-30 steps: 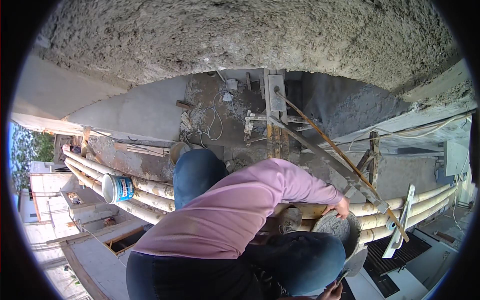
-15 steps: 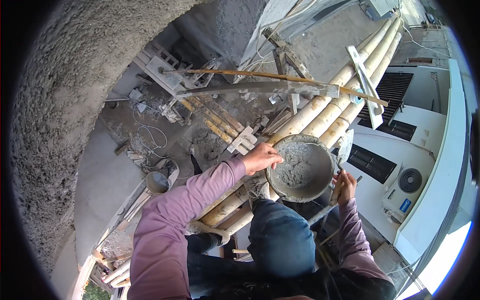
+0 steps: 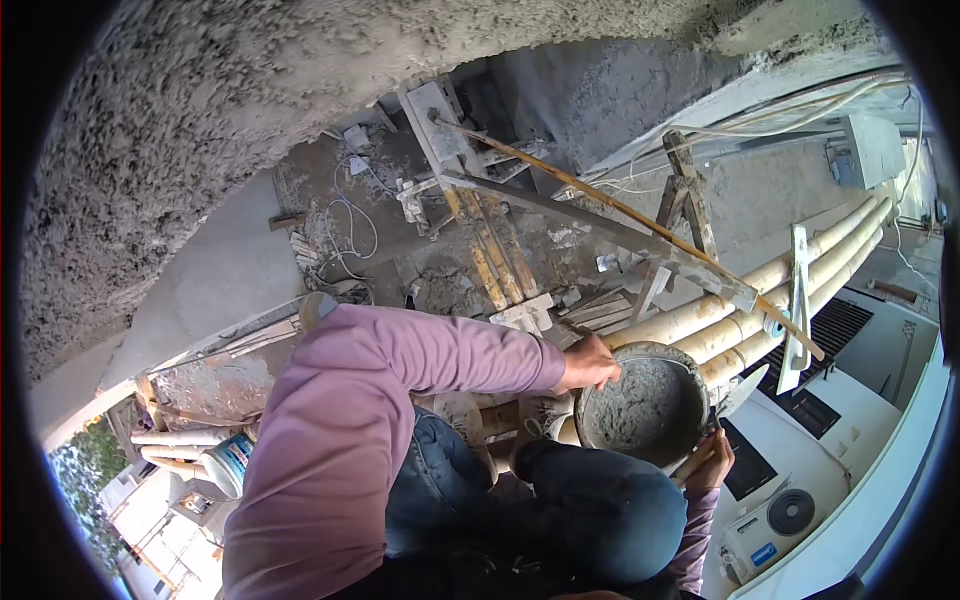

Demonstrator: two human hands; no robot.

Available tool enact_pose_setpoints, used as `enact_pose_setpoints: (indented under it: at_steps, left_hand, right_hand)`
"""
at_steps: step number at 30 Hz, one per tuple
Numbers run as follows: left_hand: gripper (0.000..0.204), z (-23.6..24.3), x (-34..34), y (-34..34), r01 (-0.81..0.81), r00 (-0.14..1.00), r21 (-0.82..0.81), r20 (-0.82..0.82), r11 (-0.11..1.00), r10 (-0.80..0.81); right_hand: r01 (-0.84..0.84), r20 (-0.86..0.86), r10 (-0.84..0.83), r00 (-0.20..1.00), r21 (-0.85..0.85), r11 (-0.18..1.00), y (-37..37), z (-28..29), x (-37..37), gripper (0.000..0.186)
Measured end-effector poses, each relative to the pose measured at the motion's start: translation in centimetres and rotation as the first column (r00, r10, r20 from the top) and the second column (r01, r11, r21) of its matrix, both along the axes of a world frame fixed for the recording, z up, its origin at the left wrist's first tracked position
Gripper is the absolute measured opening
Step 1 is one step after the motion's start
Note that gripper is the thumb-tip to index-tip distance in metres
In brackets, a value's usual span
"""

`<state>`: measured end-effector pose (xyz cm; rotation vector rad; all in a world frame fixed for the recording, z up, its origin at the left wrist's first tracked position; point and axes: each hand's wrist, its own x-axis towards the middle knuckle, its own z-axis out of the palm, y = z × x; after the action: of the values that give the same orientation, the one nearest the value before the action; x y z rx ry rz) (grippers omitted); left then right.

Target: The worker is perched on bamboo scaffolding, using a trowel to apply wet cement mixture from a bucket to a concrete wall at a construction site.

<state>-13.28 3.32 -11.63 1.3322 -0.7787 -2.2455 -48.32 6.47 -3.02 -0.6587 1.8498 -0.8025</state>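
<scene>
A round bucket (image 3: 690,375) holds wet grey mortar (image 3: 640,405) and sits by bamboo poles, just beyond my knees. My left hand (image 3: 590,366) is closed on its left rim, where a thin wire handle may also be in the fingers. At the bucket's right side, my right hand (image 3: 712,458) is closed round the handle of a trowel (image 3: 743,392). The trowel's pale metal blade points up and to the right, apart from the mortar. My right forearm is mostly hidden behind my knee.
Bamboo poles (image 3: 740,330) run to the far right, with a long straightedge (image 3: 620,235) and a wooden strip (image 3: 580,185) reaching over them. A rough plastered surface (image 3: 200,150) curves close overhead at left. Far below lies a littered floor (image 3: 440,285).
My view has swung, so the bucket and both hands appear farther right and lower. The trowel blade has tipped from nearly upright toward the right. Both hands keep their hold.
</scene>
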Motion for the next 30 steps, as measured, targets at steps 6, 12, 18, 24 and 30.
enact_pose_setpoints:
  at_steps: [6,12,18,24,30]
  left_hand:
    - [0.025,3.1,6.9,0.3,-0.091,0.996,-0.006,-0.001,0.996,0.091]
    - [0.031,3.5,15.4,5.0,-0.324,0.915,-0.274,0.151,0.905,0.373]
    - [0.022,2.9,17.5,11.8,-0.607,0.645,-0.481,0.167,0.632,0.746]
    - [0.012,2.5,15.8,21.6,-0.907,0.321,-0.230,0.169,0.354,0.932]
    - [0.015,9.3,12.2,26.7,-0.932,-0.358,-0.191,0.360,-0.308,0.862]
  right_hand:
    - [-0.238,0.019,0.242,0.970,-0.126,0.963,-7.7,1.2,5.3,0.030]
    - [-0.582,0.103,0.591,0.800,-0.104,0.806,-13.7,-0.8,15.8,0.027]
    - [-0.715,0.188,0.721,0.667,-0.109,0.690,-19.9,-3.1,28.4,0.024]
    - [-0.923,0.360,0.888,0.287,-0.144,0.357,-19.1,-9.1,43.5,0.020]
    - [-0.980,0.435,0.901,0.005,-0.175,0.090,-10.2,-7.2,51.9,0.024]
